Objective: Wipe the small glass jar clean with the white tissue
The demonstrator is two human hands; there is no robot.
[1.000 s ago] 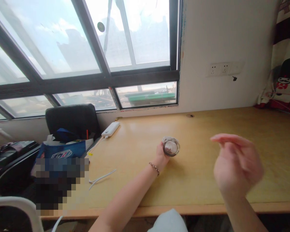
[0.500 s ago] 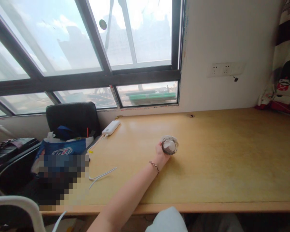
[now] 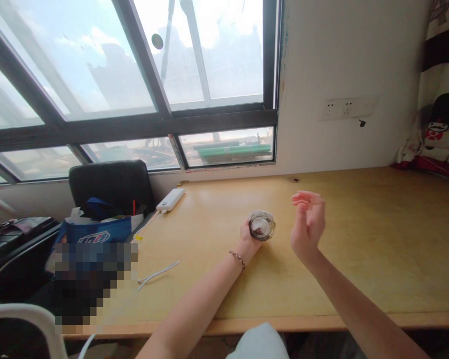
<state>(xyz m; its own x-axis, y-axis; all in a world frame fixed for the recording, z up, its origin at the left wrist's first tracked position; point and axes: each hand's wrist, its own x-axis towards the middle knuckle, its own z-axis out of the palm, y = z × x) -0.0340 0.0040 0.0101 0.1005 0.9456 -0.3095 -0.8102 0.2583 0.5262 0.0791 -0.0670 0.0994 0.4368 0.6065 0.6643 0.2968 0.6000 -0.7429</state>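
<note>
Fingers of the left hand [image 3: 248, 243] grip a round container [image 3: 262, 227] midway between the wooden desk's [image 3: 389, 239] front and back edges; those of the right hand [image 3: 310, 222], loosely curled, hold nothing I can see. From where I stand, a slackened grip or stray knock could tip it.

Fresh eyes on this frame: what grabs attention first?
Likely the bright window, across the upper left. Next, over the yellow desk, the left hand around a round dark-rimmed object, perhaps a jar or cup, with the right hand apart, to its right. Then the blue bag by the black chair, left of the desk.
</note>
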